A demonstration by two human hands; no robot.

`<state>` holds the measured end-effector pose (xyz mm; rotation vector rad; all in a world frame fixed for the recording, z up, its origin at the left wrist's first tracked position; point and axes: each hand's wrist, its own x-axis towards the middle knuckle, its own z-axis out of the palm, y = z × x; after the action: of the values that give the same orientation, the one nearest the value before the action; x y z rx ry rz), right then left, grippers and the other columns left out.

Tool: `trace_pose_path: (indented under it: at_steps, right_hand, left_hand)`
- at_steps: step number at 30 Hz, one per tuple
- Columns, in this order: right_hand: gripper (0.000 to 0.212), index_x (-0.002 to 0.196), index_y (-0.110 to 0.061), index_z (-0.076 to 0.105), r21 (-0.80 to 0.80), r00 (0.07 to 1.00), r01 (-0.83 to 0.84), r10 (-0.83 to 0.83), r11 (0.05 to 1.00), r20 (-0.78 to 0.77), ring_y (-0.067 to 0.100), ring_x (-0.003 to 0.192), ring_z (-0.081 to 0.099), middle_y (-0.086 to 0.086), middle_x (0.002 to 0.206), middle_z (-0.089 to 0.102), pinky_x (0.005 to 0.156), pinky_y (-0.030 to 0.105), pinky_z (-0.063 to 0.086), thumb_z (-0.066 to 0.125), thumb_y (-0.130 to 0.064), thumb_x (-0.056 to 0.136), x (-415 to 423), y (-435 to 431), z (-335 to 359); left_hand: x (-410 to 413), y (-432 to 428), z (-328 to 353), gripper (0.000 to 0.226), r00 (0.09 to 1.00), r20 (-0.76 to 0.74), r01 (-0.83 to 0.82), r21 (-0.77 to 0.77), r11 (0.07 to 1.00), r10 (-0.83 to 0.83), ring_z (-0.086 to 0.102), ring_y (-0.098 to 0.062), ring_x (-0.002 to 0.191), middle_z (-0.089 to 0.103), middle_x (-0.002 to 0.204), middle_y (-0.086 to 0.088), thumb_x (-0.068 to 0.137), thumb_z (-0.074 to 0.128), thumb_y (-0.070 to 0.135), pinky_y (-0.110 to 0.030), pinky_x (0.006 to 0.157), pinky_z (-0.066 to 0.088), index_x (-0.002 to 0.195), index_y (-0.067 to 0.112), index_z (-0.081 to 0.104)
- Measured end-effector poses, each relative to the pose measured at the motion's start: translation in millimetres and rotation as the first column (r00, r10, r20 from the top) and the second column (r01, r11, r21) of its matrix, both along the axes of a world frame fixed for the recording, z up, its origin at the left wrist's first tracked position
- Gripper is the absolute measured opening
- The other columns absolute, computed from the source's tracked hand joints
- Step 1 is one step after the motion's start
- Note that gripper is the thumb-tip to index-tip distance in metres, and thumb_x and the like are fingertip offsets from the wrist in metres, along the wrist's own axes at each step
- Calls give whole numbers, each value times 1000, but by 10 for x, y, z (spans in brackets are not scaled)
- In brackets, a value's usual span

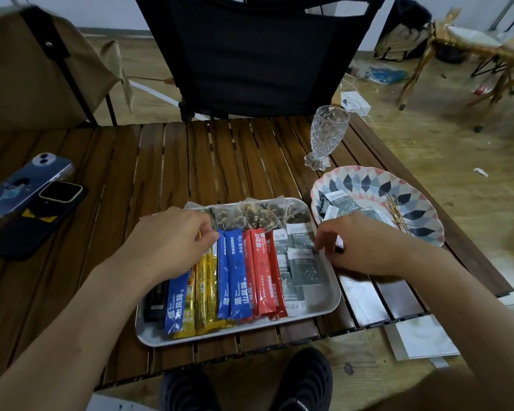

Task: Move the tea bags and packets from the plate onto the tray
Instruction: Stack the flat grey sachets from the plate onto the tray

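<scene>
A white tray (330,295) on the slatted table holds a row of stick packets: black, blue (235,277), yellow (207,292) and red (263,277), with grey-green tea packets (304,266) at its right end and mesh tea bags (251,216) along its far edge. My left hand (172,244) hovers over the tray's left part and pinches the top of a yellow stick. My right hand (356,247) is at the tray's right edge, fingertips on a grey-green packet. The patterned plate (410,188) to the right still holds a few grey-green packets (343,204).
A tall cut-glass goblet (327,134) stands behind the plate. Two phones (33,203) lie at the table's left. Silver foil sheets (418,336) lie at the near right corner. A black folding chair (250,54) stands behind the table, and my black shoes (303,381) are below its near edge.
</scene>
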<state>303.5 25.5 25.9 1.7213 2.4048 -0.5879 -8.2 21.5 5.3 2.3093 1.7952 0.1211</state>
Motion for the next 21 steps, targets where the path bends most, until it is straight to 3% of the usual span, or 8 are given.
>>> trace_pose_path:
  at_steps: [3,7,21]
  right_hand:
    - [19,106,-33,65,22,1000,-22,23,999,-9,3,84,62,-14,98,68,80,28,57,70,-36,87,-118,-41,25]
    - [39,113,-36,59,-23,991,-110,111,994,74,7,89,63,-13,101,68,81,34,57,74,-50,80,-306,-72,-95]
    - [35,119,-30,58,37,978,-76,68,996,199,17,98,65,-4,111,67,84,38,57,69,-31,86,-359,-95,-84]
  left_hand:
    - [6,-2,-3,25,1000,-1,-4,5,1000,4,60,0,75,64,82,14,97,48,56,-26,65,53,85,36,56]
    - [18,-13,3,25,1000,2,0,2,1000,0,60,0,75,63,80,14,97,49,55,-26,63,50,84,35,56]
    - [28,-10,8,21,1000,7,12,-12,1000,-12,59,1,74,62,79,15,97,49,55,-23,59,45,84,39,53]
